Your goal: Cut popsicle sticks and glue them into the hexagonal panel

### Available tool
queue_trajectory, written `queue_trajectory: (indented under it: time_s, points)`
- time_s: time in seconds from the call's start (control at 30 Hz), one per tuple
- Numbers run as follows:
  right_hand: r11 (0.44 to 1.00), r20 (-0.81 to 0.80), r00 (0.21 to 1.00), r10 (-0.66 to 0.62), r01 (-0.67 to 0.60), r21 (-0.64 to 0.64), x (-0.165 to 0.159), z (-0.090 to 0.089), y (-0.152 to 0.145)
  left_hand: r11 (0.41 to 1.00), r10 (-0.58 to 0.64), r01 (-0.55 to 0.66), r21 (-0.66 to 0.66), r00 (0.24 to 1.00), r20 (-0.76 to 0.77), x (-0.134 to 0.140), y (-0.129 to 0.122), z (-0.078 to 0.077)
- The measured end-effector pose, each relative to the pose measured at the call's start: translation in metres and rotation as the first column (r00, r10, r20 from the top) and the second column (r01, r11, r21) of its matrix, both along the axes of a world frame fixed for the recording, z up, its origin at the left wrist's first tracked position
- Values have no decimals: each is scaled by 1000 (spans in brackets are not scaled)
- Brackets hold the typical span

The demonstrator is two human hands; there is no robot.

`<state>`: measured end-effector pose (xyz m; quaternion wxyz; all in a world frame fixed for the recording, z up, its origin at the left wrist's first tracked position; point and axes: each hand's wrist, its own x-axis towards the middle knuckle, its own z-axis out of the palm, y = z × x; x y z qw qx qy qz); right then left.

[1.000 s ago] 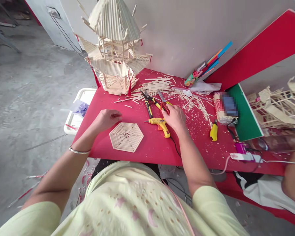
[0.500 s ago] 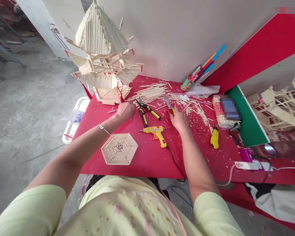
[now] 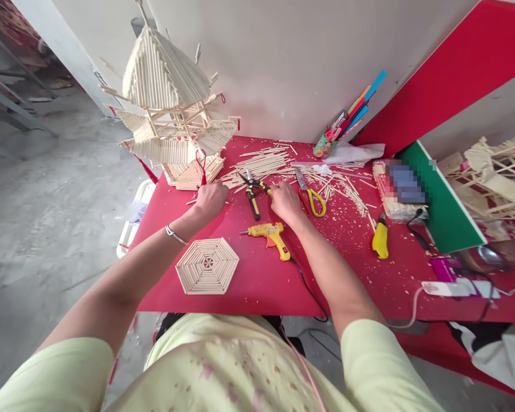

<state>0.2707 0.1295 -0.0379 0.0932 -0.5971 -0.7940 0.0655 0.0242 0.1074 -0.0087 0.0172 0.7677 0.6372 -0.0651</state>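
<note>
My right hand (image 3: 285,200) is closed over one handle of the black-and-yellow pliers (image 3: 251,197), which lie spread on the red table. Just right of it lie scissors (image 3: 314,197) with a yellow and red handle. My left hand (image 3: 212,200) is curled shut by the base of a stick-built pagoda model (image 3: 167,80), below a red tassel (image 3: 202,166); its fingertips are hidden, so what it holds cannot be made out. Nearer my body are a hexagonal stick panel (image 3: 208,266) and a yellow glue gun (image 3: 268,233).
Loose wooden sticks (image 3: 264,163) and scraps cover the back of the table (image 3: 257,286). A cup of pens (image 3: 324,144) stands by the wall. At right are a yellow-handled cutter (image 3: 380,237), a pack of sticks (image 3: 386,189) and a power strip (image 3: 450,289). The glue gun's cord trails off the front edge.
My right hand has left the scissors and moved left onto the pliers' handle. The scissors now lie loose. My left hand has shifted slightly left and nearer my body, and the view has turned slightly.
</note>
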Motion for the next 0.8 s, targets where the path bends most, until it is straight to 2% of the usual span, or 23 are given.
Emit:
queue_trajectory:
  time_s: [0.1,0.2,0.3,0.37,0.4,0.47,0.53,0.6,0.67,0.8]
  points:
    - [996,-21,996,-84,85,18,16,4,3,1000,23,-23,6,1000,18,-8,-14,6]
    - [988,-39,990,-136,139,72,25,15,-2,998,59,-61,18,994,96,-20,-36,13]
    - [980,-113,991,-71,90,177,22,31,-22,993,68,-89,79,968,240,-44,-68,18]
    - [987,-250,967,40,2,164,13,42,-46,992,30,-74,98,922,387,-66,-90,19]
    - [992,-352,932,81,-41,121,6,45,-60,995,-8,-39,91,883,470,-78,-101,20]
    - [991,-589,803,90,-128,-23,-13,49,-88,997,-79,55,58,799,596,-100,-120,21]
    - [958,-769,639,16,-230,-171,-34,46,-112,988,-125,157,8,753,646,-118,-134,22]
    - [940,-850,524,-47,-266,-216,-56,38,-128,976,-156,218,-15,743,651,-128,-143,22]
    - [955,-869,490,-66,-223,-198,-76,28,-137,975,-173,223,3,747,642,-129,-148,21]
    - [971,-870,484,-94,-149,-188,-104,6,-151,987,-137,156,34,718,683,-116,-153,14]
